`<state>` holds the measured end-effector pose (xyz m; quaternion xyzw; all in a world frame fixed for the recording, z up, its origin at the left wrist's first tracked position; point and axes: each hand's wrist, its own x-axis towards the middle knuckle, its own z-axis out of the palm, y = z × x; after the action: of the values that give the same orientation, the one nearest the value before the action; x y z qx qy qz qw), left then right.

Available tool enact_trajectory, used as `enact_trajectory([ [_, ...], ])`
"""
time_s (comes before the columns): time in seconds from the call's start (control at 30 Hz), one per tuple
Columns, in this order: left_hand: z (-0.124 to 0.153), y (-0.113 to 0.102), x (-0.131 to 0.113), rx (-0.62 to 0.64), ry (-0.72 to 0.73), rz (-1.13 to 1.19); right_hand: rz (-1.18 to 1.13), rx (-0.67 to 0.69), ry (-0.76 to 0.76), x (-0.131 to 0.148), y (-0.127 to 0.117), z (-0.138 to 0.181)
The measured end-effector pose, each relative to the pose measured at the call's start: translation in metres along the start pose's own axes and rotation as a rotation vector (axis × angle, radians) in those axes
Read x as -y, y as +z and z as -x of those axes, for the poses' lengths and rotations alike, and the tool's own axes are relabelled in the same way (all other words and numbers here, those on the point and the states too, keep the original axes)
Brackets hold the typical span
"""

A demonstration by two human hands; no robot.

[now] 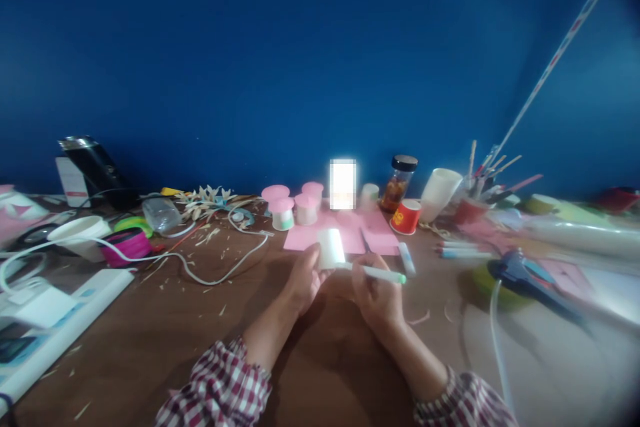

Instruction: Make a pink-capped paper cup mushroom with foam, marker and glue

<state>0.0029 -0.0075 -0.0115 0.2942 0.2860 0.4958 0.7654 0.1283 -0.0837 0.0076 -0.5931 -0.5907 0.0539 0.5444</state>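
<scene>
My left hand (pixel 306 278) is closed around a white paper cup (pixel 331 249), held tilted just above the brown table. In my right hand (pixel 379 295) is a white marker pen (pixel 383 274) with a green end pointing right; its other end is at the cup's side. Whether the tip touches the cup I cannot tell. Behind the hands lies a sheet of pink paper (pixel 300 238), with scissors (pixel 367 240) partly hidden by my right hand. Small cups with round pink tops (pixel 283 210) stand at its left. A white pen cap or small tube (pixel 407 259) lies at its right.
A red paper cup (pixel 405 217), a lidded jar (pixel 399 183) and a tall white cup (pixel 440 193) stand behind right. A glue gun (pixel 537 283) with its cord lies right. Left are a power strip (pixel 70 327), white cable (pixel 200 280) and pink tape roll (pixel 125 247).
</scene>
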Motion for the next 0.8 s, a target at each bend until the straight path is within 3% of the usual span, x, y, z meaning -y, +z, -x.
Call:
enact_trajectory([
  [0.8, 0.0023, -0.0003, 0.0018, 0.031, 0.023, -0.091, 0.039, -0.016, -0.021, 0.0006, 0.0005, 0.0004],
])
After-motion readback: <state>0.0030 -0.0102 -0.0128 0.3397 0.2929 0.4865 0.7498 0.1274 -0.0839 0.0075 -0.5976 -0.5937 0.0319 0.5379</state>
